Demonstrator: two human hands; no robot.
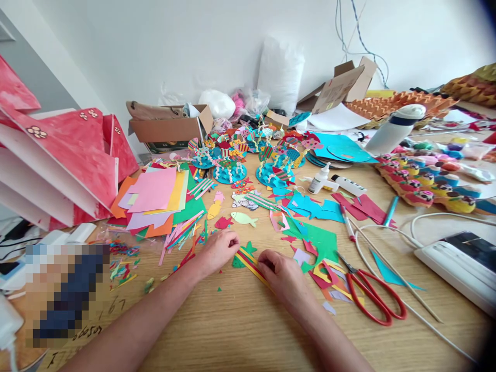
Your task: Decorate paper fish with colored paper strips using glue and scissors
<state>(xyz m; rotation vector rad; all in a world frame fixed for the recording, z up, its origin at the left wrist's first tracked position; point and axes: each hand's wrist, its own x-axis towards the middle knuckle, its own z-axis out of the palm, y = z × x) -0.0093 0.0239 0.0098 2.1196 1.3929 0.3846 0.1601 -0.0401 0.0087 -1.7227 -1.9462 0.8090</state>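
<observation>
On the table (240, 330), both hands (219, 250) pinch a striped strip (250, 263).

striped paper strip (250, 262): yellow with red stripes, on a green piece
scissors (372, 294): red handles
paper fish (244, 218): pale green; beside it one red (223, 222), one yellow (213, 210)
paper stack (157, 199): pink, yellow, orange, green, lilac sheets
round bases (229, 173): turquoise, with striped and dotted fish
folded boards (73, 155): red wash over white
table (240, 325): light wood grain
glue bottle (320, 180): white
</observation>
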